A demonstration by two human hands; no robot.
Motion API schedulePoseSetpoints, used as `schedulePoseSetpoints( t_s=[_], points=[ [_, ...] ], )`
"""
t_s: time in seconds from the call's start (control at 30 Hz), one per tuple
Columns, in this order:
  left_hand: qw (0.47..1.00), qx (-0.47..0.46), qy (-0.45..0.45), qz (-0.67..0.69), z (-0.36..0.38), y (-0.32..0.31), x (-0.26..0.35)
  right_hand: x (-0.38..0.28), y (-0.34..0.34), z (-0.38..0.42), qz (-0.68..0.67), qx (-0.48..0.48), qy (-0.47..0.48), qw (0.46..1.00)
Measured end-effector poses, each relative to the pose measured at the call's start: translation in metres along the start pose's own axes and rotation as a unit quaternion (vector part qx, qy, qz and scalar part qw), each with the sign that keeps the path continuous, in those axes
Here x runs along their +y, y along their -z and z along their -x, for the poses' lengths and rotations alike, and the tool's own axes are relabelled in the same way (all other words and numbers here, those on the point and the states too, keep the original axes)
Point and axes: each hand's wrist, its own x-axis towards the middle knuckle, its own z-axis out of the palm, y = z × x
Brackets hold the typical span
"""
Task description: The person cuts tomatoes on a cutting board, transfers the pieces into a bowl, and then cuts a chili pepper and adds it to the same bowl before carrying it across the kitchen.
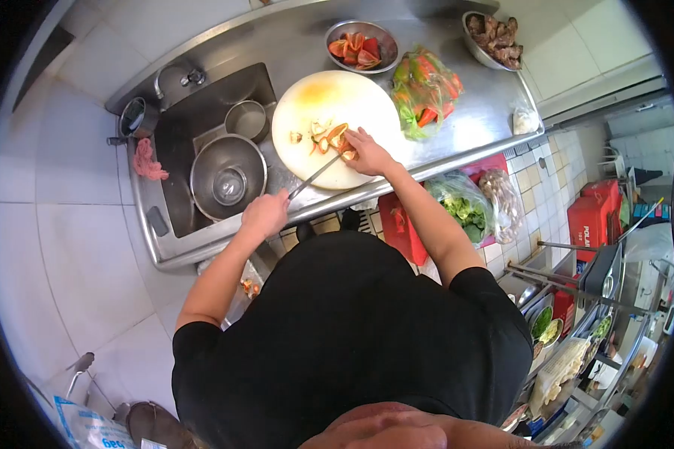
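Note:
My left hand [265, 215] is closed around the handle of a knife [315, 176], whose blade reaches up and to the right over a round white cutting board [296, 101]. The fingers of my right hand [368, 153] press on pieces of red-orange pepper [338, 135] beside the blade tip. Pale pepper cores and scraps [318, 129] lie just left of these pieces. Behind the board stands a metal bowl [386, 46] with cut red peppers [356, 51]. To the right of the board, a clear plastic bag [425, 86] holds red and green peppers.
The sink [174, 176] at left contains a large metal bowl [228, 146] and a smaller pot [247, 120]. A bowl of meat pieces [494, 39] sits at the counter's right end. Below the front edge are bagged leafy greens [464, 209] and a red crate [401, 224].

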Motion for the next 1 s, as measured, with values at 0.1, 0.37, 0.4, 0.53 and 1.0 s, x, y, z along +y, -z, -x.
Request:
schedulePoseSetpoints(
  t_s=[0.1,0.37,0.4,0.53,1.0],
  points=[
    [1.000,0.006,0.019,0.013,0.008,0.002,0.012,0.001,0.001,-0.001,0.045,-0.027,0.014,0.999],
    [0.987,-0.077,-0.027,0.137,-0.012,-0.011,-0.005,-0.001,0.016,0.003,-0.003,-0.065,0.013,0.998],
    [0.972,-0.150,-0.007,0.181,-0.012,-0.007,-0.005,0.002,0.015,0.004,-0.002,-0.068,0.013,0.998],
    [0.898,-0.223,0.029,0.378,-0.030,-0.035,-0.025,0.012,0.010,0.005,-0.020,-0.048,0.035,0.998],
    [0.838,-0.272,0.018,0.473,-0.028,-0.058,-0.039,0.007,0.004,0.025,0.038,0.089,0.043,0.994]
  ],
)
